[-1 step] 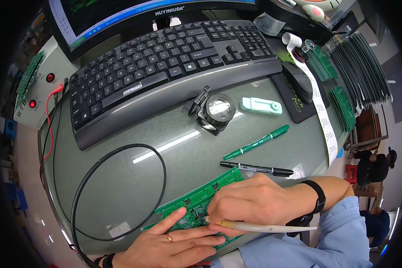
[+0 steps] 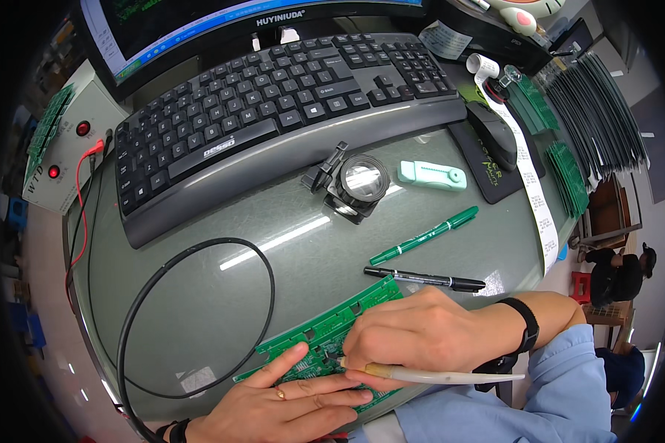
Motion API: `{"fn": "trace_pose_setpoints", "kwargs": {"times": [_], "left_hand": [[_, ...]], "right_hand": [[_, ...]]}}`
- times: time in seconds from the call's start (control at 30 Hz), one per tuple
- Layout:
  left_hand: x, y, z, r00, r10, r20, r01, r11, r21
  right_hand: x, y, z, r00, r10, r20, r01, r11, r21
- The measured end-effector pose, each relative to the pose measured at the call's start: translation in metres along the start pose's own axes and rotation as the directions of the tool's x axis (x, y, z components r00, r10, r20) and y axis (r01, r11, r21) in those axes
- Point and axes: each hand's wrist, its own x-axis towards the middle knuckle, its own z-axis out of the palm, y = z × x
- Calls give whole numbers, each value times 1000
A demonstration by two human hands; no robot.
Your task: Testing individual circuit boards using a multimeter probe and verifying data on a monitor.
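Touching one board (image 2: pixel 356 306), holding one tool (image 2: pixel 443 377).

Along the far edge of the desk (image 2: pixel 310 258) lies the keyboard (image 2: pixel 273 111), the monitor (image 2: pixel 222 22) behind it. The circuit board (image 2: pixel 336 322) lies at the near edge, under left hand (image 2: pixel 281 410) and right hand (image 2: pixel 421 332). A pen (image 2: pixel 425 236) lies behind another pen (image 2: pixel 425 279), right of centre. Toward the right edge, the mouse (image 2: pixel 493 136) sits on the mouse pad (image 2: pixel 499 188).
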Motion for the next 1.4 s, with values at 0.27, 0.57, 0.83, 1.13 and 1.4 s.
{"fn": "trace_pose_setpoints", "kwargs": {"times": [0.27, 0.57, 0.83, 1.13, 1.4], "left_hand": [[0, -1, 0, 1000, 8, -7, -9, 1000, -19], [0, 0, 0, 1000, 9, -3, -9, 1000, 15], [1, 0, 2, 999, 32, -18, -32, 999, 14], [0, 1, -1, 1000, 3, 19, -3, 1000, -10], [1, -2, 7, 993, 73, -98, -74, 997, -6]], "right_hand": [[0, 0, 0, 1000, 7, -8, -7, 1000, 2], [2, -1, 0, 1000, 26, -13, -26, 1000, 10], [3, -3, -1, 996, 81, -25, -79, 995, 64], [4, -3, -1, 994, 105, -32, -102, 990, 97], [0, 3, 2, 994, -47, -96, 58, 992, 116]]}}
